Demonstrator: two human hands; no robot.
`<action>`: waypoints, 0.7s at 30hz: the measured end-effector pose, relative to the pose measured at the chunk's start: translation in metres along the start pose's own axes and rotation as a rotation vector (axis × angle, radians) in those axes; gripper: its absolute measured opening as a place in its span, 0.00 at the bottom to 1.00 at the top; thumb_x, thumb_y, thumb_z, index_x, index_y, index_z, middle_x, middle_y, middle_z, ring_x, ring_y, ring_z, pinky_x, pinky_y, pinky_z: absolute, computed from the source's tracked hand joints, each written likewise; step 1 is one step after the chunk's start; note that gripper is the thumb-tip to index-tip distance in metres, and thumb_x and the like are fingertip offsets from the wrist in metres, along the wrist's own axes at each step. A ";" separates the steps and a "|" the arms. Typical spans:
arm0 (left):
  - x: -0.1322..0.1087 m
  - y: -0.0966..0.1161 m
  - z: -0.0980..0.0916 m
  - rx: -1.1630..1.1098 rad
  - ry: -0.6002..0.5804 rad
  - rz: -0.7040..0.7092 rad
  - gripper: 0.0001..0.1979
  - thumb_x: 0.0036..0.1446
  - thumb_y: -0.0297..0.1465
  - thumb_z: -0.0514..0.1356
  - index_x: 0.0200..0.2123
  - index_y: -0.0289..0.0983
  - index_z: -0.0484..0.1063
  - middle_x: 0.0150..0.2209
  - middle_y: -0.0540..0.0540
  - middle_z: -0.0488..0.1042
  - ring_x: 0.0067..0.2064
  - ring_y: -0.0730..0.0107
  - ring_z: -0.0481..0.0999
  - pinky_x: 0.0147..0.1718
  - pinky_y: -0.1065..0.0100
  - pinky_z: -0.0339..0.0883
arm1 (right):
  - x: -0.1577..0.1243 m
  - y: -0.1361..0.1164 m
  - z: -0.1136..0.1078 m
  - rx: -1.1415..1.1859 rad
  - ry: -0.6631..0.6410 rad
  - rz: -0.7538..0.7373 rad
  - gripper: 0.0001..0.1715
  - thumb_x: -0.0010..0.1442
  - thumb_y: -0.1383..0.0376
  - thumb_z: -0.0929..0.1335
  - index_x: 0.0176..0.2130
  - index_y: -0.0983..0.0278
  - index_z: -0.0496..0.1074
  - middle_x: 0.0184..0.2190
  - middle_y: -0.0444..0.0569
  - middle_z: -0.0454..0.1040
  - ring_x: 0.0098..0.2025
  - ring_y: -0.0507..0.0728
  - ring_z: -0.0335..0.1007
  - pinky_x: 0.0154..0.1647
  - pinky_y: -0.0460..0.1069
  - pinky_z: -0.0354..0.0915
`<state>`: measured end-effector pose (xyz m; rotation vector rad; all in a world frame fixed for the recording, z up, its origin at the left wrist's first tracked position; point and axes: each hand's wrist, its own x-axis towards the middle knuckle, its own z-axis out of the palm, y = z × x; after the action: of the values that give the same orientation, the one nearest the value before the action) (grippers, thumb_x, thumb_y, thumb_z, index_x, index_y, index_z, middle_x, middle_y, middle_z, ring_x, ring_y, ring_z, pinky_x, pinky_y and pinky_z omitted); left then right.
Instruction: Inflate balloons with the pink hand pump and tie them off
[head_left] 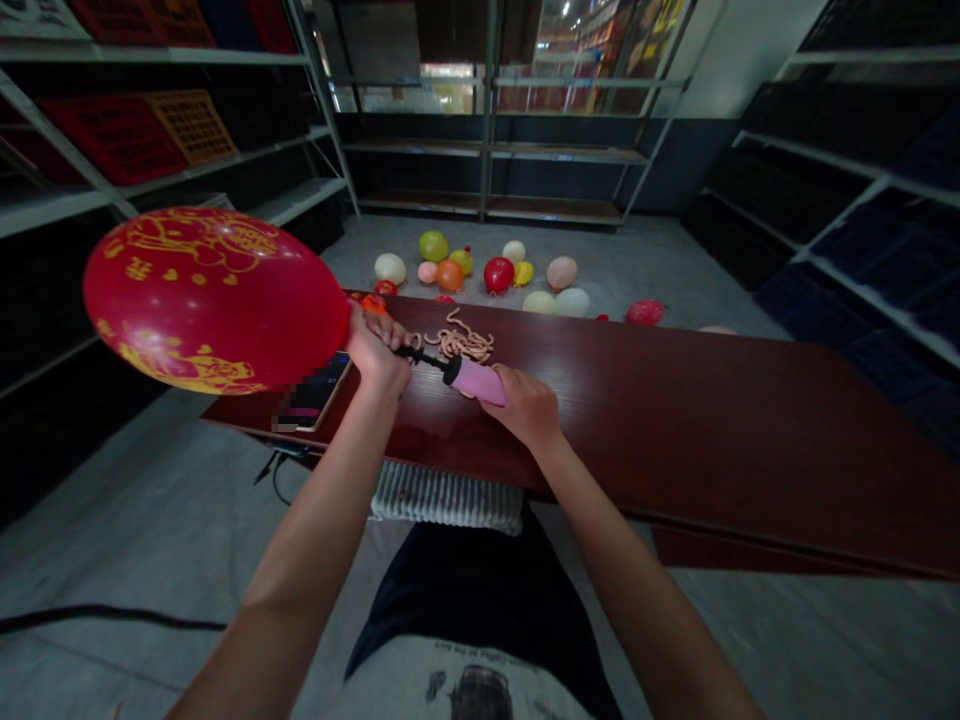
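A large inflated red balloon (217,300) with yellow printing fills the left side of the head view. My left hand (377,345) is closed round the balloon's neck and the black end of a hand pump. The pump's pink body (478,381) is in my right hand (529,405), whose fingers wrap round its right end. Between the two hands the pump's black rod shows. Behind the pump, a pile of thin beige uninflated balloons (461,342) lies on the dark red table (675,420). Where the neck meets the pump is hidden by my left fingers.
A tablet (319,395) lies at the table's left end, under the red balloon. Several inflated balloons (499,275) rest on the floor beyond the table. Shelves with crates (191,125) stand at left; more racks are behind and at right.
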<state>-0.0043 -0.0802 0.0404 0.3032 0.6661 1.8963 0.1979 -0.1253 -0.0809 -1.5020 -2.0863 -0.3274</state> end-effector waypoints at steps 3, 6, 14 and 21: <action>0.005 0.023 -0.006 -0.004 0.030 0.022 0.29 0.76 0.36 0.47 0.20 0.37 0.45 0.13 0.56 0.44 0.12 0.79 0.46 0.15 0.72 0.46 | 0.000 0.000 0.000 -0.006 0.008 -0.032 0.26 0.60 0.53 0.72 0.53 0.65 0.72 0.43 0.53 0.81 0.41 0.61 0.77 0.37 0.51 0.62; 0.009 0.042 -0.009 -0.004 0.059 0.047 0.28 0.76 0.36 0.46 0.21 0.37 0.44 0.13 0.57 0.44 0.12 0.80 0.46 0.16 0.72 0.45 | 0.000 -0.001 -0.001 -0.004 0.010 -0.045 0.26 0.60 0.53 0.72 0.52 0.64 0.73 0.42 0.53 0.81 0.40 0.61 0.77 0.36 0.51 0.61; 0.014 0.038 0.001 0.036 0.024 0.083 0.29 0.76 0.39 0.47 0.21 0.38 0.45 0.13 0.57 0.45 0.12 0.81 0.46 0.16 0.73 0.48 | -0.001 0.002 -0.002 0.026 0.024 0.017 0.25 0.58 0.57 0.73 0.52 0.64 0.73 0.43 0.53 0.81 0.39 0.60 0.77 0.38 0.51 0.62; 0.011 -0.011 0.018 0.067 -0.034 0.022 0.29 0.76 0.38 0.48 0.20 0.38 0.45 0.13 0.56 0.45 0.12 0.80 0.45 0.14 0.73 0.47 | 0.003 0.001 -0.004 0.018 0.071 0.088 0.20 0.58 0.56 0.72 0.47 0.64 0.73 0.37 0.52 0.80 0.36 0.59 0.75 0.34 0.51 0.59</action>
<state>0.0085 -0.0613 0.0473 0.3868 0.7068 1.8884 0.1993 -0.1246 -0.0760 -1.5442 -1.9567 -0.3223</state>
